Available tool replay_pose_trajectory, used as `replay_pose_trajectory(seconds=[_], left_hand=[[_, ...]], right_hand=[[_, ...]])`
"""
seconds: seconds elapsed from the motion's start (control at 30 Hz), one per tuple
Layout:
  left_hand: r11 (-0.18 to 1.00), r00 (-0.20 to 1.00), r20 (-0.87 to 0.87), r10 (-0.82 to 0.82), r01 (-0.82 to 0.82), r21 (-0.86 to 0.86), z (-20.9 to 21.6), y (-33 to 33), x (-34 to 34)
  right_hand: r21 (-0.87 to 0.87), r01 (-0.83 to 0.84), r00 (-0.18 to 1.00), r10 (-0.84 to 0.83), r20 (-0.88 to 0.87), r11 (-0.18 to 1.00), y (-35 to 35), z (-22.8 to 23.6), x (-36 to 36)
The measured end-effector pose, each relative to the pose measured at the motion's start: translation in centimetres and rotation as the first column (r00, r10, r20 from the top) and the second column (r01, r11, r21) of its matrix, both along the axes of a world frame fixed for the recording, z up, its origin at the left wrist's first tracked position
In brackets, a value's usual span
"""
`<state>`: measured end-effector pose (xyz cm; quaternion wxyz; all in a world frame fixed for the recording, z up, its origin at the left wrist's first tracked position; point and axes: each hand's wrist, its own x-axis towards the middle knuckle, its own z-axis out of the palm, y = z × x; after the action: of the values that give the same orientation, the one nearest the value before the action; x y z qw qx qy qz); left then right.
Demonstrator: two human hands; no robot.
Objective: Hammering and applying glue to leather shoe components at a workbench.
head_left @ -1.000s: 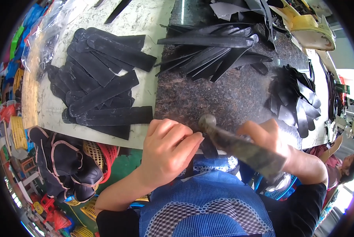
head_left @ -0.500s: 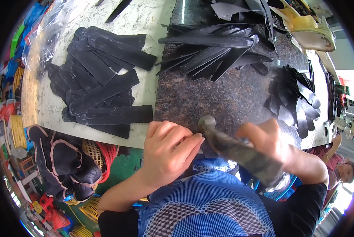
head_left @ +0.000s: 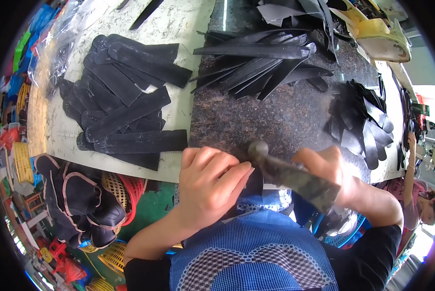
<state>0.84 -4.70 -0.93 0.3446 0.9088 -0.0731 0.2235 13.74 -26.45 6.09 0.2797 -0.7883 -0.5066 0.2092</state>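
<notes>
My right hand [head_left: 324, 169] is closed round a hammer [head_left: 297, 179], somewhat smeared by motion. Its rounded face is close to my left fingertips, at the near edge of a dark speckled stone slab [head_left: 227, 119]. My left hand [head_left: 209, 186] has its fingers bent and pinched on a black strip [head_left: 255, 182], of which only a short part shows below the slab's edge; my fingers hide the rest. Left of the slab lies a pile of flat black strips [head_left: 125, 97] with rounded ends. More black strips [head_left: 271, 53] are heaped across the slab's far part.
A fanned bunch of black pieces [head_left: 368, 126] sits at the slab's right side. Beyond it stands a yellowish container [head_left: 382, 41]. Below the table's left edge are a stitched black item [head_left: 79, 194] and a red basket [head_left: 134, 194]. Another person [head_left: 419, 199] is at far right.
The hammer has shifted slightly, its face a little to the right and its rear end higher. My left hand stays nearly in place. The person at far right has raised an arm.
</notes>
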Motion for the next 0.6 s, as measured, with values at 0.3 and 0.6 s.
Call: replay_pose_trajectory(seconds=[0.3, 0.6], left_hand=[[0.995, 0.995, 0.025, -0.098, 0.097, 0.031, 0.2, 0.6, 0.6], [1.000, 1.000, 0.010, -0.021, 0.021, 0.017, 0.3, -0.9, 0.7]], right_hand=[[-0.014, -0.008, 1.000, 0.008, -0.030, 1.000, -0.8, -0.6, -0.2], [0.103, 0.161, 0.984, -0.151, -0.096, 0.982, -2.5, -1.2, 0.3]])
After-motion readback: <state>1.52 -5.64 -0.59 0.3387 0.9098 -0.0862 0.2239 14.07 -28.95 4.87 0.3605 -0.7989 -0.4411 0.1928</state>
